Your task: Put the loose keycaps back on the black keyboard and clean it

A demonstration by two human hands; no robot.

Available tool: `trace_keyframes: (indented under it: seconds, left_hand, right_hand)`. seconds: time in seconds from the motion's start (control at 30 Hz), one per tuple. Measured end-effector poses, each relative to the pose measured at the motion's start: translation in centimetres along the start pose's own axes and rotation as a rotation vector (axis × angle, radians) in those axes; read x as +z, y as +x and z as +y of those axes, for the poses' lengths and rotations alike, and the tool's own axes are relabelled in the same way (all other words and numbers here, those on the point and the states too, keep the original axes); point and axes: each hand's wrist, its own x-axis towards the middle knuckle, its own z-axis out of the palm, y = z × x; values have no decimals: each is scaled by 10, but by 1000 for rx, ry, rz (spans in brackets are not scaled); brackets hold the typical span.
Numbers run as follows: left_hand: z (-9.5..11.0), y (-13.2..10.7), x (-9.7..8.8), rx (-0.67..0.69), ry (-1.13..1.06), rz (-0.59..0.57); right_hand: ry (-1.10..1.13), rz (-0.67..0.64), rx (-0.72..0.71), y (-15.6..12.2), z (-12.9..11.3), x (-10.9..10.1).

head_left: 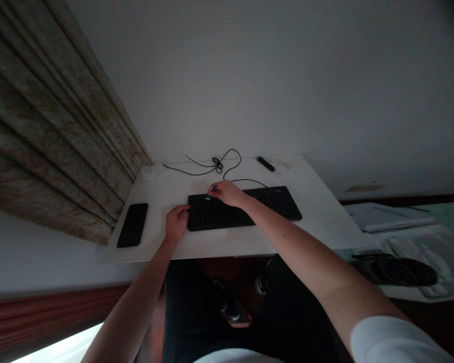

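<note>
A black keyboard (276, 202) lies across a small white table (318, 212). My left hand (176, 223) rests at the keyboard's left end, fingers curled against its edge. My right hand (227, 192) reaches over the keyboard's far left part and pinches a small blue object (213, 189) whose tip touches the top key rows. The keyboard's black cable (215, 164) loops in a tangle at the table's back.
A black phone (132, 224) lies face up at the table's left edge, beside a patterned curtain (53, 131). A small black stick-shaped item (266, 163) lies at the back. Papers (389, 217) and a dark object (401, 269) sit on a surface to the right.
</note>
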Motion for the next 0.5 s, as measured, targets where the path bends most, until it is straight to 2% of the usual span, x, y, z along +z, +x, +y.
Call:
trace_keyframes:
  seconds: [0.1, 0.27, 0.33, 0.4, 0.5]
  left_hand:
    - [-2, 1, -1, 2, -1, -11]
    - [0, 0, 0, 7, -9, 3]
    - [1, -1, 0, 14, -3, 9]
    - [2, -1, 0, 17, 5, 10]
    - [2, 0, -1, 11, 9, 3]
  right_hand:
    - [-27, -32, 11, 1, 0, 2]
    - [-160, -64, 94, -20, 23, -32]
    - [-158, -45, 116, -27, 27, -39]
    - [-112, -17, 110, -27, 23, -35]
    - [-43, 13, 81, -20, 13, -19]
